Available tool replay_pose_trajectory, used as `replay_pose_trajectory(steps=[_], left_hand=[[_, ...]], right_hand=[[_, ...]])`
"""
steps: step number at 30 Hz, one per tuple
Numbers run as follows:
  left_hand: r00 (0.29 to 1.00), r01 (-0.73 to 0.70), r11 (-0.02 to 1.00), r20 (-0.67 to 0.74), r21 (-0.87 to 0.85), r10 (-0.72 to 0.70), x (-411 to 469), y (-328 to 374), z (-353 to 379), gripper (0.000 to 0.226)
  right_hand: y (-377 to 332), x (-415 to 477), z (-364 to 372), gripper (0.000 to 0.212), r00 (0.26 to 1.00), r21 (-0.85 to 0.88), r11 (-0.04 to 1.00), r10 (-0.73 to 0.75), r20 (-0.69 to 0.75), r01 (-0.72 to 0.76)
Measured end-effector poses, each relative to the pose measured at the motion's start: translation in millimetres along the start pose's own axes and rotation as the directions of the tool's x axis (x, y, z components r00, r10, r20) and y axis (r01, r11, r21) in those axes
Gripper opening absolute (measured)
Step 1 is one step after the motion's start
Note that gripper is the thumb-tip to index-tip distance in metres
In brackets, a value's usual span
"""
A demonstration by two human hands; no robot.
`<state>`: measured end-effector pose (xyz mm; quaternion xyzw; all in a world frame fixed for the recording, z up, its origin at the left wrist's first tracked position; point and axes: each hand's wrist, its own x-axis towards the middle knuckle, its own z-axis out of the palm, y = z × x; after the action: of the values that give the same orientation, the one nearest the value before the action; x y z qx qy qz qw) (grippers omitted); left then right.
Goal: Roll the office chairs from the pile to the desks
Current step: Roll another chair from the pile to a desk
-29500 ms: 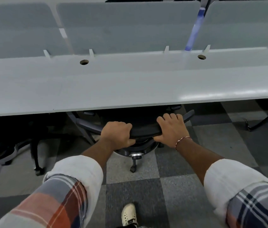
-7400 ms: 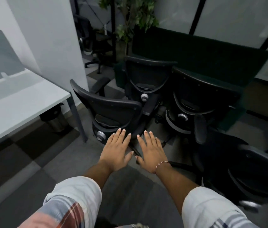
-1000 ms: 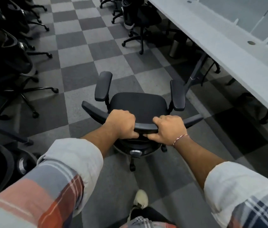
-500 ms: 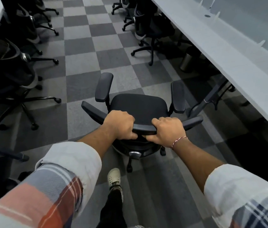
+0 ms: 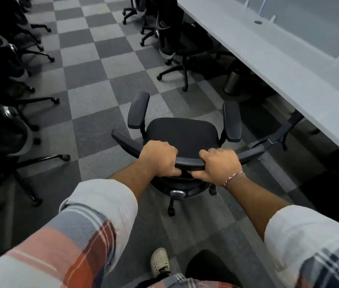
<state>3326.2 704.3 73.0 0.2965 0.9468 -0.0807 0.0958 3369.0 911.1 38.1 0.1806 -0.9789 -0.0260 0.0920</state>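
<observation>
Both hands wrapped tight on chair (image 5: 183, 132) backrest top, left hand (image 5: 159, 159), right hand (image 5: 219, 166), for steering toward long desk (image 5: 289, 65) on right.

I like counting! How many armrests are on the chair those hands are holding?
2: the left armrest and the right armrest, flanking the seat. None seems hidden.

An office: a long grey desk (image 5: 289, 65), wheeled chairs (image 5: 182, 48), checkered carpet tiles (image 5: 93, 69).
</observation>
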Motion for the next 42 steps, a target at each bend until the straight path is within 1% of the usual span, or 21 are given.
replay_pose_trajectory(steps=[3,6,13,18,21,27,32,42], left_hand=[[1.0,-0.01,1.0,0.014,0.01,0.01,37.0,-28.3,-2.5,0.044],[1.0,-0.028,0.999,-0.002,0.016,0.028,70.6,-52.8,-6.8,0.044],[0.999,-0.032,0.998,0.003,0.054,0.032,165.9,-109.5,-24.0,0.046],[0.999,-0.043,0.996,0.001,0.074,0.043,236.3,-138.4,-38.9,0.047],[0.999,-0.039,0.998,0.021,0.056,0.038,276.4,-153.1,-48.8,0.046],[0.999,-0.05,0.998,0.01,0.024,0.05,349.7,-181.7,-58.9,0.043],[0.997,-0.072,0.997,-0.001,-0.003,0.072,407.0,-211.7,-65.2,0.042],[0.986,-0.152,0.988,-0.064,0.039,0.154,514.4,-267.2,-85.8,0.042]], right_hand=[[9.7,37.8,7.7,0.058,1.0,-0.011,1.0,0.023,-0.008,-0.023],[22.6,71.6,14.0,0.058,0.999,-0.009,0.999,0.035,-0.026,-0.036],[64.0,165.2,33.0,0.058,0.999,-0.04,0.998,0.051,-0.013,-0.051],[105.3,227.7,43.6,0.059,0.997,-0.038,0.998,0.056,0.058,-0.053],[132.0,262.9,48.2,0.06,0.994,-0.01,0.999,0.051,0.093,-0.05],[175.9,325.3,61.0,0.06,0.988,-0.024,0.997,0.073,0.135,-0.07],[203.1,378.2,72.4,0.059,0.978,-0.035,0.993,0.12,0.172,-0.115],[252.6,475.6,95.5,0.061,0.957,-0.115,0.973,0.219,0.192,-0.2]])
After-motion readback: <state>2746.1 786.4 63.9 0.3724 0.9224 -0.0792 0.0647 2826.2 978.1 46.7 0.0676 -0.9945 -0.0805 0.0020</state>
